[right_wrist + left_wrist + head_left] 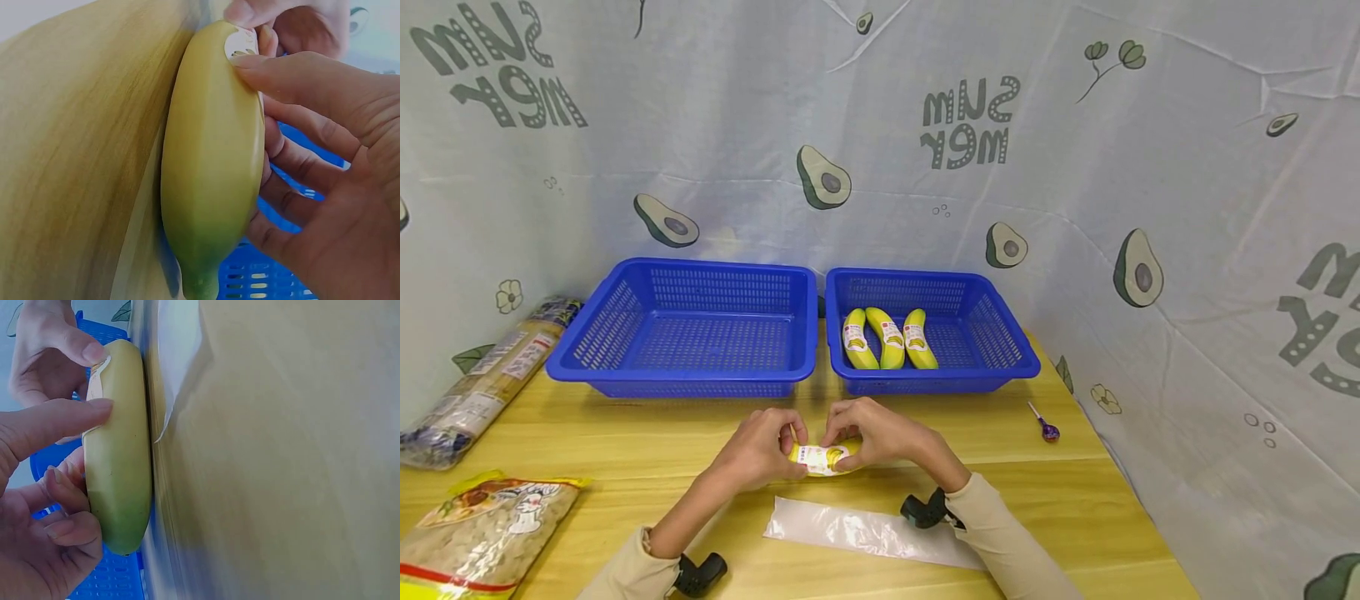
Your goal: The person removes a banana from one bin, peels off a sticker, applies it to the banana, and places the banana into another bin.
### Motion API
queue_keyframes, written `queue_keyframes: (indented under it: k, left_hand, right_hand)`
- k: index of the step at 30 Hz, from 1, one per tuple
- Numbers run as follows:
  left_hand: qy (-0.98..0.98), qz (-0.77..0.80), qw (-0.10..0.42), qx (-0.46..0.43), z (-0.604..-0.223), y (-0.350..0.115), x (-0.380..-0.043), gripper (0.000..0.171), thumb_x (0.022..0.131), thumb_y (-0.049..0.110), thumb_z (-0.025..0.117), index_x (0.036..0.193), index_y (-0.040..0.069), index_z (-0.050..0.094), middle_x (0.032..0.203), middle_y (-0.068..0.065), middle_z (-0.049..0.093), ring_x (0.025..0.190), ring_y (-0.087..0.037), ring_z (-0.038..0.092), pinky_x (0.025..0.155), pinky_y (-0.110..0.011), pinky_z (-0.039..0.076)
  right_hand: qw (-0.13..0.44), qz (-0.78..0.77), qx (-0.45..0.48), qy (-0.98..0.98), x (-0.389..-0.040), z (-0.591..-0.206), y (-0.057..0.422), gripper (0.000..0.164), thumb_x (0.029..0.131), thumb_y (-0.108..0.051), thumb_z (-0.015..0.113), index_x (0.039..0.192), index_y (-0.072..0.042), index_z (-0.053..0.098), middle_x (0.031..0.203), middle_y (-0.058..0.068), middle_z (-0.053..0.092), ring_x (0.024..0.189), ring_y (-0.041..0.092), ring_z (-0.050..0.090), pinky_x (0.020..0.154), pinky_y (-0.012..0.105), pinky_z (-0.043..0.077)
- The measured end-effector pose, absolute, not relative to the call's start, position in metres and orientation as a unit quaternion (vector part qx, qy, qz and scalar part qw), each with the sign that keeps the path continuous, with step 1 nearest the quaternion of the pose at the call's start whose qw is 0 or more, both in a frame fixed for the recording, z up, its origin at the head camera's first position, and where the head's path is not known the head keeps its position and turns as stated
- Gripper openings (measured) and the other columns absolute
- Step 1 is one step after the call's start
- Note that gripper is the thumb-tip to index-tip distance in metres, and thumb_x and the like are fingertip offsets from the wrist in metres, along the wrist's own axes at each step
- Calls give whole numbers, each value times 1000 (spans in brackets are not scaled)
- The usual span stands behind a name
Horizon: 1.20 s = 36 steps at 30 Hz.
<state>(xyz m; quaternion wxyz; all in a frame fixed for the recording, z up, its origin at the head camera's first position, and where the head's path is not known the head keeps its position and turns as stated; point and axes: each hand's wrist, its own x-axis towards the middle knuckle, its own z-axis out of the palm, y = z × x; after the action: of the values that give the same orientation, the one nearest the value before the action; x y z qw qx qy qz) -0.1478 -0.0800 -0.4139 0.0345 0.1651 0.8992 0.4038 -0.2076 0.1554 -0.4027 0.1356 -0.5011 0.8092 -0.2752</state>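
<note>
A yellow banana with greenish ends point(842, 461) lies crosswise on the wooden table, held between both hands. On its upper side is a white label point(814, 457) with a printed banana picture. My left hand point(762, 450) grips the left part, its thumb at the label's edge in the left wrist view. My right hand point(880, 433) holds the right part, with the thumb point(256, 69) on the label and the fingers behind the banana. Just in front of the hands lies a strip of pale, shiny film point(850, 529), partly under the right wrist.
Two blue plastic baskets stand at the back: the left basket point(805, 367) and the right basket point(925, 382), holding three labelled bananas point(891, 337). At left lie a long clear-wrapped pack point(493, 383) and a printed bag point(482, 533). A purple lollipop point(1048, 431) lies at right.
</note>
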Motion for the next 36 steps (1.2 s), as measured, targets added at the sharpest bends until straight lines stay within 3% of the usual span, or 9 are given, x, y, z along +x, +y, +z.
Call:
queue_keyframes:
  k: [6, 12, 19, 24, 36]
  left_hand:
    - [902, 387, 38, 186, -413, -81, -148, 43, 65, -8, 94, 101, 8, 77, 70, 2, 53, 64, -13, 48, 58, -24, 39]
    - [912, 357, 30, 197, -412, -80, -148, 37, 64, -8, 92, 97, 8, 83, 69, 3, 52, 68, -14, 47, 60, -24, 36]
    - [917, 344, 26, 200, -412, -80, -146, 36, 65, -6, 94, 94, 12, 83, 67, 6, 49, 66, -12, 45, 57, -23, 33]
    - [917, 339, 15, 210, -413, -78, -145, 35, 66, -6, 95, 93, 14, 83, 67, 6, 48, 66, -11, 44, 56, -23, 33]
    - [918, 332, -14, 217, -413, -72, -143, 36, 71, -3, 96, 100, 14, 85, 71, 4, 49, 66, -9, 43, 56, -22, 32]
  right_hand:
    - [159, -260, -494, 814, -209, -399, 158, 33, 82, -1, 92, 113, -3, 79, 105, 6, 69, 99, 12, 67, 92, 29, 62]
    - [161, -236, -501, 817, -208, -397, 162, 43, 86, -10, 93, 124, -3, 76, 109, 7, 68, 98, 14, 66, 89, 26, 60]
    - [173, -248, -496, 814, -208, -402, 158, 34, 100, -23, 81, 127, -3, 76, 111, 7, 70, 97, 13, 65, 87, 29, 60]
    - [177, -260, -499, 808, -210, -407, 157, 25, 107, -21, 70, 123, -4, 77, 105, 2, 72, 90, 3, 60, 82, 28, 59]
    - [200, -280, -493, 799, -211, -406, 157, 26, 112, -17, 60, 124, 0, 76, 101, 5, 77, 80, 4, 61, 78, 20, 57]
